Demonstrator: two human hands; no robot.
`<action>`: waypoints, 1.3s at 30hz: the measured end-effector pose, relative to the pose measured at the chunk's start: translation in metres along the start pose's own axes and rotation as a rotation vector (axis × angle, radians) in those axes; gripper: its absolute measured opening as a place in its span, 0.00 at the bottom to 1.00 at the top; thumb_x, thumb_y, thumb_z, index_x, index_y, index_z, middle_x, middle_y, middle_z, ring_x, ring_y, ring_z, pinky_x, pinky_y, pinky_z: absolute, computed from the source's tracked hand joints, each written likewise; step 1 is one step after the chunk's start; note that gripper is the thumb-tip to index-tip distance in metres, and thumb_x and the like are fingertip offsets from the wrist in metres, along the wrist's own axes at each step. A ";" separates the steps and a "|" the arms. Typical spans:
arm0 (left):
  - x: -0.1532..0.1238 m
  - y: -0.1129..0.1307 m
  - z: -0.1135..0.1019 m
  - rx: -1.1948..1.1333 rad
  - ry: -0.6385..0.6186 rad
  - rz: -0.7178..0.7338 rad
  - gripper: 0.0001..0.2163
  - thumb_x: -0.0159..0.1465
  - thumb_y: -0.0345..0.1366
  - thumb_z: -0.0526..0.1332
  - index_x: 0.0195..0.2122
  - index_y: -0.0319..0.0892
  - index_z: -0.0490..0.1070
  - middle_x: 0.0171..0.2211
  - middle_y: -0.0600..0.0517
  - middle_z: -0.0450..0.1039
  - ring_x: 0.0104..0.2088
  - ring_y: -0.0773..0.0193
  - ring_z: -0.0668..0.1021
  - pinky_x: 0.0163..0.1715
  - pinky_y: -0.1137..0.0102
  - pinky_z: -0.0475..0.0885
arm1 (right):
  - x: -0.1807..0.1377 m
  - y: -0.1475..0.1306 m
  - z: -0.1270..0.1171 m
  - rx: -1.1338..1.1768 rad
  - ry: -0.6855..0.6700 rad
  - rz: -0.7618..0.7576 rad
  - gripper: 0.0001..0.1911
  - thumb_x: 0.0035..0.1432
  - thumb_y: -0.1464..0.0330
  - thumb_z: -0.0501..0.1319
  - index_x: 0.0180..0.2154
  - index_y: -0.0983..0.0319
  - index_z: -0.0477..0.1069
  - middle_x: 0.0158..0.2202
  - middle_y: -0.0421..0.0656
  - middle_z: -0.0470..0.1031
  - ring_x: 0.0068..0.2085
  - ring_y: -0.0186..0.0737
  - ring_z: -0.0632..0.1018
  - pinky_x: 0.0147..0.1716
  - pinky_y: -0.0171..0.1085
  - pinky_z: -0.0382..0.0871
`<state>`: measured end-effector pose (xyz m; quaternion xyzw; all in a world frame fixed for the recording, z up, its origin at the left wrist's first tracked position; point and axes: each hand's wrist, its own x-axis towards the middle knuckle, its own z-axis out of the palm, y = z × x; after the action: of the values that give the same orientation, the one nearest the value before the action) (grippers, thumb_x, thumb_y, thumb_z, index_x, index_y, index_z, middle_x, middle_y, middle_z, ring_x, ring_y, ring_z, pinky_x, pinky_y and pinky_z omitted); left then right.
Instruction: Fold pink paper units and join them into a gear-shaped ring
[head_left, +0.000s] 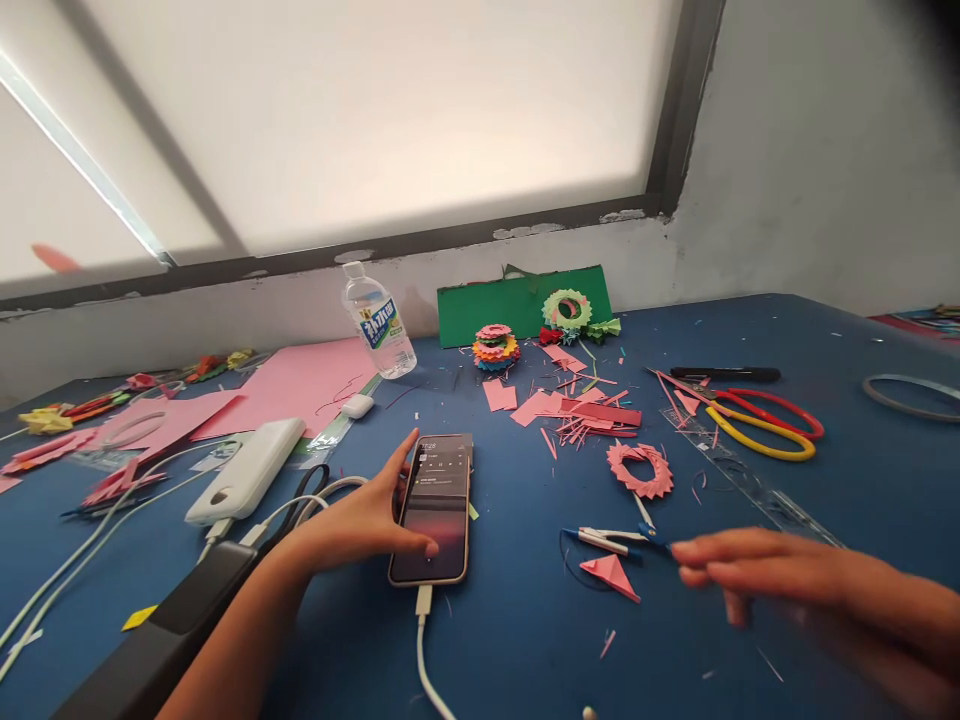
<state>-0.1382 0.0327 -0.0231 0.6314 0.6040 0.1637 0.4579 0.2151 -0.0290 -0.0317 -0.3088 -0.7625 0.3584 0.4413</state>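
Observation:
My left hand [371,515] is at a smartphone [437,510] in the middle of the table. Its fingers lie along the phone's left edge, and the thumb rests on the lit lower screen. A white charging cable [424,640] runs from the phone's near end. On the right, my right hand [780,575] hovers slightly blurred, fingers stretched out and holding nothing. Beside its fingertips lies a blue and white drawing compass [607,540]. A folded pink paper triangle [613,575] and a pink folded paper ring [640,470] are close by.
Scissors with red and yellow handles [765,420], a black pen [724,374] and a clear ruler [750,480] lie right. Pink paper scraps [577,408], a water bottle [380,325] and green card [480,315] stand behind. Left are a white power bank [247,475] and pink sheets [292,385].

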 end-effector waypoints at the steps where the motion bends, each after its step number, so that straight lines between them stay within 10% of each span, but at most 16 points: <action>1: 0.000 0.000 0.000 0.001 -0.013 0.003 0.56 0.44 0.36 0.69 0.62 0.47 0.24 0.55 0.44 0.61 0.47 0.56 0.72 0.47 0.66 0.65 | 0.005 -0.001 -0.005 -0.044 0.011 0.029 0.14 0.63 0.66 0.50 0.43 0.46 0.71 0.42 0.41 0.75 0.35 0.41 0.78 0.28 0.34 0.74; 14: 0.033 0.000 0.006 0.221 0.325 -0.099 0.26 0.61 0.54 0.46 0.54 0.41 0.56 0.34 0.50 0.71 0.30 0.59 0.74 0.21 0.70 0.68 | 0.045 0.067 -0.027 -0.239 0.008 -0.057 0.18 0.58 0.76 0.51 0.43 0.53 0.72 0.41 0.40 0.76 0.36 0.33 0.78 0.35 0.31 0.75; 21: 0.064 0.001 -0.003 0.411 0.383 -0.241 0.14 0.63 0.41 0.55 0.46 0.38 0.65 0.42 0.47 0.69 0.38 0.60 0.75 0.37 0.61 0.72 | 0.042 0.072 -0.031 -0.352 0.094 -0.285 0.17 0.55 0.80 0.50 0.38 0.57 0.72 0.36 0.40 0.76 0.40 0.34 0.77 0.36 0.29 0.74; 34: 0.068 0.010 -0.002 0.527 0.366 -0.325 0.13 0.63 0.41 0.56 0.44 0.37 0.67 0.43 0.48 0.69 0.40 0.59 0.74 0.39 0.60 0.71 | 0.037 0.065 -0.026 -0.349 0.015 -0.259 0.18 0.57 0.80 0.49 0.39 0.58 0.71 0.37 0.41 0.76 0.43 0.37 0.76 0.44 0.36 0.72; 39: 0.059 0.012 -0.003 0.443 0.357 -0.237 0.26 0.61 0.56 0.47 0.40 0.35 0.69 0.25 0.52 0.71 0.25 0.61 0.75 0.27 0.67 0.68 | 0.037 0.064 -0.024 -0.348 -0.016 -0.262 0.18 0.55 0.82 0.49 0.39 0.59 0.70 0.36 0.40 0.75 0.40 0.34 0.76 0.40 0.31 0.73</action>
<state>-0.1206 0.0899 -0.0329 0.6024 0.7653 0.0817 0.2117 0.2308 0.0415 -0.0588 -0.2756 -0.8501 0.1634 0.4179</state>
